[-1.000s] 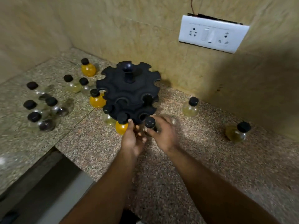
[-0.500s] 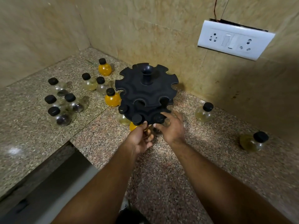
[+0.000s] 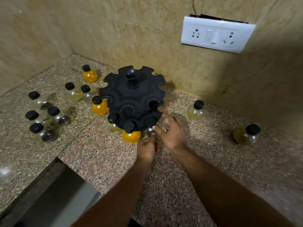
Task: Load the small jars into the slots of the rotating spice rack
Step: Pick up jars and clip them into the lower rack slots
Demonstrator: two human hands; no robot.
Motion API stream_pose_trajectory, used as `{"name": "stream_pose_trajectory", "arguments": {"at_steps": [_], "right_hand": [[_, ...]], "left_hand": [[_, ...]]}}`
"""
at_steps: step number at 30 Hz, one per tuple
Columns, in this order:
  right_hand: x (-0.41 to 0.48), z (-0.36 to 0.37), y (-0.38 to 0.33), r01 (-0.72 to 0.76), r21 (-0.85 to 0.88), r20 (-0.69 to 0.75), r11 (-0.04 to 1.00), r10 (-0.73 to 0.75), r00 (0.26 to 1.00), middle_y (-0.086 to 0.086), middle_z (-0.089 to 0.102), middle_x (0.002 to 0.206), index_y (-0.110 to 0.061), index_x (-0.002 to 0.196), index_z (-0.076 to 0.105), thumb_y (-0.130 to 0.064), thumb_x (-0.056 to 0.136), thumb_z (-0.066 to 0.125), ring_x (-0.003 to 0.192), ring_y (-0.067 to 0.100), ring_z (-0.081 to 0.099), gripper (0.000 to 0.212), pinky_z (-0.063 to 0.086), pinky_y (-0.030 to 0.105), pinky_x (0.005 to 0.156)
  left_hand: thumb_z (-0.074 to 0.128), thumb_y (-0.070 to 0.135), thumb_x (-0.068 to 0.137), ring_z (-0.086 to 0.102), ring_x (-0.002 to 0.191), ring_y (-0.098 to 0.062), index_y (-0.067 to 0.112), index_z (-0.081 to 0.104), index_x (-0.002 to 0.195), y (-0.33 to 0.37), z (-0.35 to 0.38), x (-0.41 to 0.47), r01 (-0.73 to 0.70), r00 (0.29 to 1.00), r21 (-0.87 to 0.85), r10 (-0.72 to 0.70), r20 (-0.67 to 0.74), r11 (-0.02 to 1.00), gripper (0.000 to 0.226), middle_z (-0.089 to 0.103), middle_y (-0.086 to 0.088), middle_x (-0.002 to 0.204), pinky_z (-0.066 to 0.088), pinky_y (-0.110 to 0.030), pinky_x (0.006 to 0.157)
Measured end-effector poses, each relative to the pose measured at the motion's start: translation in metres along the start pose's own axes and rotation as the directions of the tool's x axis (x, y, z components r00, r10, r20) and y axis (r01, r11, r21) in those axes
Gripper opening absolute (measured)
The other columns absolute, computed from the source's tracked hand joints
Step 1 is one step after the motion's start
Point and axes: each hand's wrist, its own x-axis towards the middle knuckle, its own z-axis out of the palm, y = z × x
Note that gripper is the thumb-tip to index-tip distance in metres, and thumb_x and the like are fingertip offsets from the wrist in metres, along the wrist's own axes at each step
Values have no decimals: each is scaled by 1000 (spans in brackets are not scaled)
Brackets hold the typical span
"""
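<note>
While the black two-tier spice rack (image 3: 131,99) stands near the back corner of the granite countertop (image 3: 180,169), a clear jar (image 3: 149,131) sits at a slot in the front rim of its lower tier. It is just right of an orange jar (image 3: 131,136) and a pale jar (image 3: 113,126), both slotted there. The right hand (image 3: 173,136) grips the clear jar, thumb on its shoulder and fingers curved behind it. The left hand (image 3: 146,149) is curled just below that jar; blur hides whether it holds it, so that cannot be told. A cluster of loose jars (image 3: 53,111) stands toward the countertop's left edge. A yellowish jar (image 3: 196,111) and an olive-tinted jar (image 3: 246,135) stand along the back edge to the right.
</note>
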Motion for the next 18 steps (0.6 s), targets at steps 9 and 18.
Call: {"name": "stream_pose_trajectory", "arguments": {"at_steps": [9,18], "right_hand": [[-21,-57,89,-224,89,-241,970,239,941,4,58,138,-29,140,53,-45,94,61,114,24,63,50,52,38,95],[-27,-113,149,-404,224,-601,887,452,659,8,52,125,-13,133,51,-36,88,70,108,31,58,54,50,41,80]], "left_hand": [[61,31,94,64,74,-13,20,70,78,-19,89,1,-380,906,515,197,376,768,21,71,4,77,46,-27,65],[65,45,89,46,132,-23,22,54,139,-25,180,-2,-740,665,622,132,735,256,57,52,-5,141,39,-33,108]]}}
